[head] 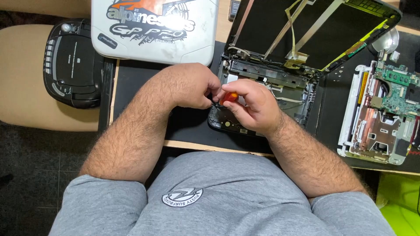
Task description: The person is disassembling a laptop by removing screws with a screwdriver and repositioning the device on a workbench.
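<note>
We see both hands meeting over the near left corner of an opened laptop [267, 87] that lies on a black mat [144, 83] on the desk [197, 145]. Our right hand [253, 105] is curled around a small screwdriver [229, 97] with an orange handle; only the handle's rounded end shows between thumb and fingers, and the tip is hidden. Our left hand [192, 85] is closed into a loose fist just beside it, fingertips pinched together close to the handle. Whether those fingers grip a small part or only steady the tool, we cannot tell.

The laptop is stripped: its base shows bare black plastic and metal brackets, and its lid stands tilted back with the screen panel out, so that thin cables and foil strips show against the dark inside.

To the right, well apart from the hands, lies a white chassis [376, 118] with a green circuit board and copper-coloured metal parts. At the top left a white laptop lid [155, 28] covered with stickers rests partly on the mat. Farther left, a black portable stereo [72, 63] sits on a beige chair seat [22, 78]. Below the hands we see a grey shirt [218, 196] with a small round emblem.
</note>
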